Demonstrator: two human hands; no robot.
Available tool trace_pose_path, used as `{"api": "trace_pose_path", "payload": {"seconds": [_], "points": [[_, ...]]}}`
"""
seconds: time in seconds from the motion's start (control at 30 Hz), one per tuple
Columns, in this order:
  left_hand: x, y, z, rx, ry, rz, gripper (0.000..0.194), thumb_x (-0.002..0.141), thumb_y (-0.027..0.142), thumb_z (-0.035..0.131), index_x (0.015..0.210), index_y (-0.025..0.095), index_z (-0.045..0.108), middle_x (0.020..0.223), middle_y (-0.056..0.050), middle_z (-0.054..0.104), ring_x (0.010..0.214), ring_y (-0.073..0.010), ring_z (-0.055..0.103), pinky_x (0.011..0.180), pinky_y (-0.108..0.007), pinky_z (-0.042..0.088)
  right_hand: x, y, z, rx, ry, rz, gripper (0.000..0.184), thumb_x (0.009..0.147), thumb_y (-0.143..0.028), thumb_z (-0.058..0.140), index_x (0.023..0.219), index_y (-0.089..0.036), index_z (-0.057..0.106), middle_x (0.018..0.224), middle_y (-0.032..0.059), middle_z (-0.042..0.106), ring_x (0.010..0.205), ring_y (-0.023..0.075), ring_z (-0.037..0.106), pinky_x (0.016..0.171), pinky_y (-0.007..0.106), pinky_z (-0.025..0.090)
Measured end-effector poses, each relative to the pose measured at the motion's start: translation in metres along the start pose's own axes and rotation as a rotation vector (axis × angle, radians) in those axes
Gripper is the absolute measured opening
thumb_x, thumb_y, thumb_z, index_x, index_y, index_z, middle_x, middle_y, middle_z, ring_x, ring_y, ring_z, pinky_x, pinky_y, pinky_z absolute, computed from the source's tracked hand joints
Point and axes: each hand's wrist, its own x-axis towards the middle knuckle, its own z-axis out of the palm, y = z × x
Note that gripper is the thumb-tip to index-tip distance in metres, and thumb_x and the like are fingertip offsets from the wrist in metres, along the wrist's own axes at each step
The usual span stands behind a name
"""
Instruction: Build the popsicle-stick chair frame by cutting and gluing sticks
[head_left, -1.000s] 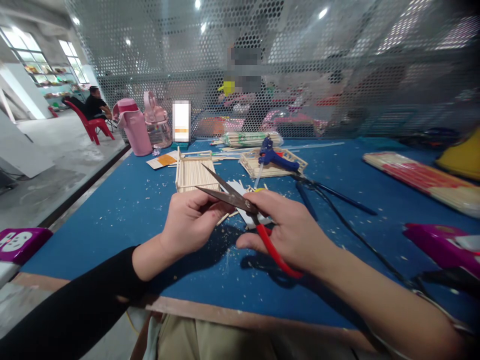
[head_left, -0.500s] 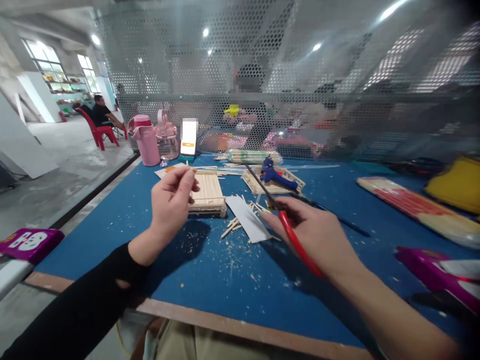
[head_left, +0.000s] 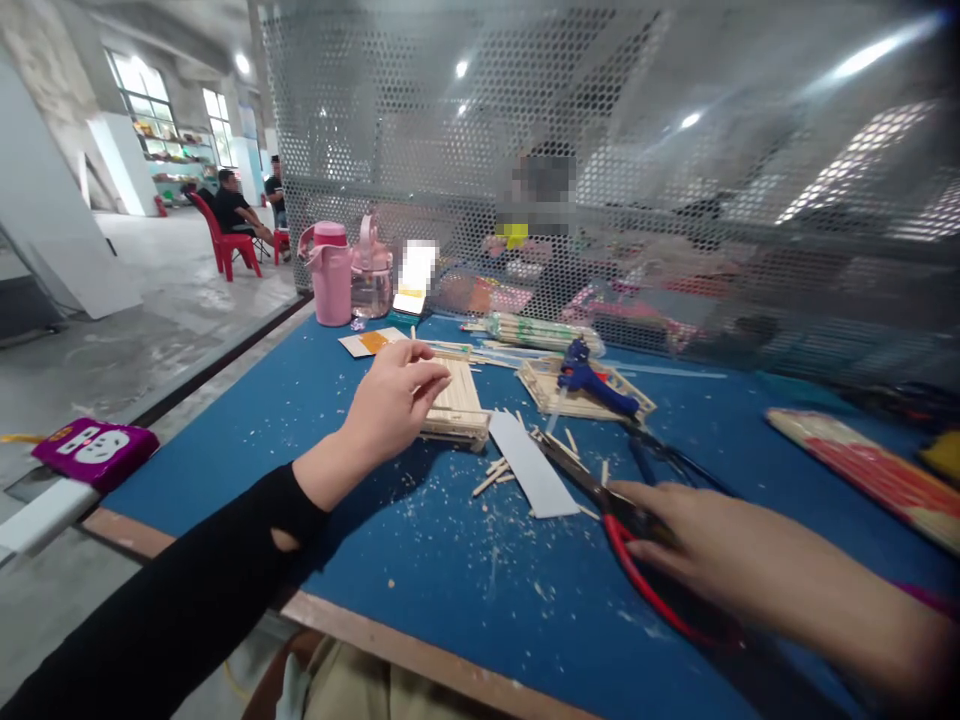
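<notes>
Red-handled scissors point(head_left: 626, 560) lie low over the right part of the table, blades pointing up-left beside a white card strip point(head_left: 534, 470). My right hand point(head_left: 694, 525) is closed on their handles, palm down and blurred. My left hand point(head_left: 397, 395) is at the wooden stick panel point(head_left: 454, 395), covering its left side. Its thumb and fingertips are drawn together; whether a small piece is between them I cannot make out. Loose cut sticks point(head_left: 491, 475) lie around the card strip. Behind them, a blue glue gun point(head_left: 596, 385) rests on a stick frame point(head_left: 536, 385).
A pink jug point(head_left: 331, 280), a clear bottle point(head_left: 371, 285) and a lit phone point(head_left: 412, 290) stand at the back left before a perforated metal screen point(head_left: 420, 120). Packed sticks point(head_left: 540, 332) lie behind; another long pack point(head_left: 862, 475) lies right. A purple box point(head_left: 97, 455) is at the left edge.
My right hand has lowered the scissors from above the table to near its surface. My left hand has turned palm down, nearer the stick panel. The view has shifted left.
</notes>
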Motion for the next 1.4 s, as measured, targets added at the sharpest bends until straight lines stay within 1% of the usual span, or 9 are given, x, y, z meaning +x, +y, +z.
{"api": "trace_pose_path", "payload": {"seconds": [0.07,0.17,0.27,0.4,0.6,0.77,1.1,1.27,1.4], "points": [[-0.002,0.0,0.001,0.051,-0.057,-0.025,0.016,0.087,0.021,0.055,0.087,0.015,0.07,0.106,-0.013,0.062,0.102,-0.0233,0.056,0.09,-0.043,0.046,0.016,-0.006,-0.011,0.04,0.005,-0.17,0.03,0.073,-0.035,0.058,0.096,-0.026,0.074,0.079,0.0105,0.075,0.061,0.0308,0.07,0.045,0.039,0.05],[-0.004,0.0,0.003,0.069,-0.125,-0.064,0.015,0.086,0.019,0.055,0.085,0.015,0.069,0.105,-0.013,0.063,0.103,-0.0241,0.056,0.091,-0.044,0.046,0.054,-0.028,-0.026,0.327,0.122,-0.45,0.026,0.082,-0.032,0.051,0.093,-0.024,0.074,0.091,0.0098,0.075,0.077,0.0265,0.07,0.062,0.04,0.052],[-0.004,0.002,0.003,0.072,-0.132,-0.095,0.015,0.086,0.018,0.054,0.084,0.016,0.069,0.101,-0.011,0.065,0.1,-0.0234,0.058,0.089,-0.044,0.047,0.099,-0.055,-0.034,0.489,0.068,-0.506,0.021,0.082,-0.023,0.053,0.083,-0.022,0.074,0.084,0.007,0.075,0.078,0.0212,0.067,0.07,0.038,0.05],[-0.004,0.005,0.003,0.077,-0.102,-0.15,0.016,0.085,0.017,0.054,0.083,0.015,0.07,0.102,-0.012,0.065,0.1,-0.0237,0.059,0.089,-0.043,0.048,0.142,-0.076,-0.033,0.567,-0.13,-0.62,0.013,0.073,-0.017,0.062,0.072,-0.022,0.075,0.066,-0.0004,0.071,0.062,0.0127,0.062,0.059,0.025,0.047],[-0.001,0.007,0.001,0.183,-0.201,-0.198,0.018,0.084,0.018,0.055,0.081,0.015,0.073,0.112,-0.014,0.063,0.111,-0.0276,0.055,0.096,-0.046,0.044,0.155,-0.08,-0.029,0.644,-0.281,-0.711,0.011,0.07,-0.018,0.065,0.072,-0.019,0.075,0.058,-0.0031,0.065,0.053,0.0082,0.053,0.052,0.02,0.039],[0.017,0.009,-0.005,0.18,-0.188,-0.267,0.018,0.081,0.021,0.057,0.081,0.015,0.074,0.111,-0.015,0.065,0.109,-0.0281,0.058,0.095,-0.047,0.045,0.157,-0.082,-0.03,0.698,-0.362,-0.77,0.015,0.07,-0.032,0.068,0.072,-0.019,0.075,0.06,-0.0042,0.064,0.056,0.0078,0.051,0.055,0.02,0.039],[0.053,0.007,-0.004,0.368,-0.536,-0.161,0.02,0.077,0.02,0.058,0.079,0.018,0.077,0.102,-0.014,0.068,0.097,-0.0277,0.062,0.086,-0.041,0.049,0.158,-0.088,-0.026,0.731,-0.267,-0.714,0.006,0.068,-0.017,0.064,0.067,-0.017,0.07,0.058,-0.0036,0.061,0.055,0.0086,0.05,0.054,0.021,0.037],[0.061,0.007,0.006,0.406,-0.714,-0.077,0.01,0.067,0.017,0.067,0.064,0.022,0.076,0.086,-0.01,0.072,0.091,-0.0257,0.063,0.083,-0.036,0.049,0.145,-0.054,-0.033,0.797,-0.039,-0.501,0.011,0.072,-0.024,0.058,0.066,-0.016,0.064,0.056,-0.0036,0.055,0.053,0.0091,0.045,0.054,0.024,0.036],[0.066,0.008,0.016,0.412,-0.836,-0.033,0.011,0.056,0.012,0.074,0.053,0.022,0.072,0.078,-0.009,0.073,0.092,-0.0275,0.063,0.085,-0.038,0.047,0.112,-0.028,-0.028,0.847,0.168,-0.3,0.019,0.078,-0.032,0.052,0.074,-0.017,0.062,0.065,-0.0003,0.059,0.057,0.0109,0.048,0.057,0.026,0.039]]}}
